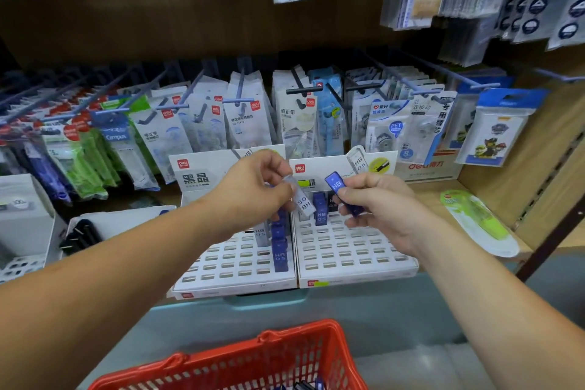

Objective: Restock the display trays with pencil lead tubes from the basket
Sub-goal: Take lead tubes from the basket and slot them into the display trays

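Shelf: wooden shelf [427, 199] in front of you, and both trays sit on it side by side, touching.
Hanging packs: rows of correction tape packs [250, 123] on hooks right behind the trays, with more packs higher up.
Basket: the red basket [285, 358] is at the bottom, below the shelf edge. A few dark and blue tubes [304, 385] peek out at the very bottom, too cut off to count.
Left tray: the white left tray [221, 263] is mostly bare slots. A column of blue tubes [280, 250] stands along its right edge, with a clear one [260, 233] just beside them.
Right tray: the right tray [354, 250] is pretty much all bare slots, with a blue HB 0.5 tube [320, 212] standing at the back left.
Green pack: a green correction tape pack [478, 222] lies flat on the shelf, well off to the right.
Left hand: your left hand [253, 187] has its fingers curled in, pinching the clear tube over the back of the trays where they meet.
Right hand: your right hand [376, 203] is curled too, thumb and fingers gripping the blue tube over the right tray's back.
Clear tube: the clear tube [302, 199], marked HB 0.5, is tilted in the air, not in a slot.
Blue tube: the blue tube [336, 184], marked HB, is tilted, with its top end leaning toward the clear one. The two are close but not touching.
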A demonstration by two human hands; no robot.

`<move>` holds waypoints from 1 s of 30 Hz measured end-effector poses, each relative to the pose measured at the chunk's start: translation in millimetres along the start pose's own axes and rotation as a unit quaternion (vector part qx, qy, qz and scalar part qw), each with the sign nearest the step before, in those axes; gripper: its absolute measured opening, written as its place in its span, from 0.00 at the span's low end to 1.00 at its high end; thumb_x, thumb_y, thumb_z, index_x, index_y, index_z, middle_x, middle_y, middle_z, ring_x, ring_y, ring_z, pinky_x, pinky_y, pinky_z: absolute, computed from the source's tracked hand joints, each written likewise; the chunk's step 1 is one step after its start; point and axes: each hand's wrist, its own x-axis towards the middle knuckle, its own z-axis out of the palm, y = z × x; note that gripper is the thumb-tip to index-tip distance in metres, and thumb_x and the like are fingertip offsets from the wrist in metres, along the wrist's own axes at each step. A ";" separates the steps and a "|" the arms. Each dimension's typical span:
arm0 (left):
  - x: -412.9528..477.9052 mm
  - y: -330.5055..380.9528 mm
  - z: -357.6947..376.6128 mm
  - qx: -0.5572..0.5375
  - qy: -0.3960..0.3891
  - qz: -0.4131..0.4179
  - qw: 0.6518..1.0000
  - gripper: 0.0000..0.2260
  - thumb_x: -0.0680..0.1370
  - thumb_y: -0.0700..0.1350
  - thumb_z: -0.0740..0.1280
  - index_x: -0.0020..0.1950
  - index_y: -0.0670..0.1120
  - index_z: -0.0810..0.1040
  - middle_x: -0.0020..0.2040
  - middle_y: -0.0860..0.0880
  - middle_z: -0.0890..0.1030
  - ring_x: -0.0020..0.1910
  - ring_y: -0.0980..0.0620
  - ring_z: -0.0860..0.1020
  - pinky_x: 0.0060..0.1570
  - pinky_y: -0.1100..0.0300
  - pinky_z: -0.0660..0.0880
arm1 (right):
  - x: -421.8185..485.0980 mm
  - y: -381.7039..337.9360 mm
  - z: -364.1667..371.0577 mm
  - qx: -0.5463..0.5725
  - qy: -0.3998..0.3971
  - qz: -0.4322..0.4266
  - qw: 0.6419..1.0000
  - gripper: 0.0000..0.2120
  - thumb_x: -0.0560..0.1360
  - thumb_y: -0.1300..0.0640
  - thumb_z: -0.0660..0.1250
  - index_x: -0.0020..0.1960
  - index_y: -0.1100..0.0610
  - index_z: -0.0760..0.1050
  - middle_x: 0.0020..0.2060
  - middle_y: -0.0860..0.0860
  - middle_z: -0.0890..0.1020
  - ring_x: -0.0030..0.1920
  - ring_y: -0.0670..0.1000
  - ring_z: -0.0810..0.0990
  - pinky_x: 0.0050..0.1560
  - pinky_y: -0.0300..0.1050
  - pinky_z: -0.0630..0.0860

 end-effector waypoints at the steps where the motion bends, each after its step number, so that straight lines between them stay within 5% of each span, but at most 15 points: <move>1: 1.2 0.1 -0.3 0.004 -0.001 0.003 1.000 0.06 0.82 0.37 0.67 0.57 0.44 0.77 0.45 0.38 0.84 0.41 0.45 0.87 0.37 0.55 0.83 | -0.5 -0.2 -0.3 -0.008 -0.005 -0.003 1.000 0.07 0.76 0.65 0.73 0.54 0.60 0.81 0.43 0.56 0.87 0.39 0.51 0.82 0.41 0.49 0.79; 6: 2.1 -0.1 -3.0 0.027 -0.025 0.006 0.999 0.07 0.80 0.35 0.69 0.54 0.43 0.84 0.42 0.38 0.86 0.35 0.50 0.84 0.38 0.62 0.82 | -4.4 0.9 -0.1 -0.013 -0.032 -0.016 0.999 0.13 0.79 0.69 0.68 0.60 0.57 0.80 0.43 0.58 0.87 0.38 0.53 0.82 0.37 0.47 0.77; 10: 3.3 -2.5 -6.4 -0.012 -0.007 -0.015 1.000 0.08 0.76 0.36 0.76 0.51 0.37 0.79 0.39 0.38 0.83 0.38 0.44 0.84 0.43 0.52 0.85 | -4.6 3.7 0.4 -0.011 -0.038 -0.024 0.999 0.21 0.79 0.73 0.64 0.64 0.53 0.79 0.36 0.57 0.83 0.38 0.58 0.85 0.42 0.54 0.84; 13: 2.8 -0.3 -7.6 0.050 -0.046 -0.041 0.997 0.06 0.84 0.46 0.67 0.60 0.49 0.80 0.40 0.48 0.79 0.39 0.50 0.80 0.46 0.57 0.82 | -4.6 4.8 0.2 -0.043 -0.021 -0.036 0.998 0.15 0.80 0.70 0.66 0.59 0.54 0.79 0.41 0.60 0.86 0.44 0.60 0.87 0.44 0.52 0.84; 16: 5.2 -2.7 -6.4 0.091 -0.050 -0.045 0.994 0.08 0.85 0.51 0.63 0.54 0.51 0.81 0.40 0.48 0.78 0.38 0.51 0.73 0.40 0.57 0.73 | -6.0 8.3 4.3 -0.089 0.009 -0.076 0.993 0.10 0.78 0.69 0.70 0.52 0.55 0.82 0.45 0.58 0.86 0.41 0.54 0.85 0.40 0.46 0.83; 22: 13.1 -4.8 0.2 0.067 0.009 0.012 0.998 0.08 0.78 0.42 0.74 0.55 0.47 0.80 0.44 0.47 0.86 0.39 0.47 0.83 0.42 0.54 0.82 | 1.0 18.8 11.4 -0.178 0.027 -0.137 0.974 0.12 0.73 0.66 0.76 0.44 0.48 0.86 0.41 0.49 0.85 0.45 0.53 0.85 0.54 0.56 0.84; 26: 19.0 -14.0 9.0 0.130 0.005 0.078 0.988 0.12 0.79 0.41 0.73 0.58 0.54 0.76 0.33 0.52 0.81 0.31 0.52 0.78 0.34 0.56 0.76 | 3.9 23.9 15.8 -0.177 0.032 -0.148 0.972 0.16 0.72 0.68 0.76 0.41 0.46 0.86 0.39 0.48 0.86 0.45 0.51 0.85 0.55 0.58 0.83; 30: 23.0 -25.4 19.5 0.172 -0.007 0.108 0.979 0.05 0.81 0.45 0.71 0.55 0.54 0.83 0.43 0.57 0.83 0.43 0.58 0.81 0.51 0.57 0.80 | 5.3 23.2 15.0 -0.166 0.019 -0.149 0.975 0.15 0.73 0.70 0.75 0.42 0.48 0.86 0.40 0.54 0.86 0.45 0.57 0.85 0.51 0.56 0.85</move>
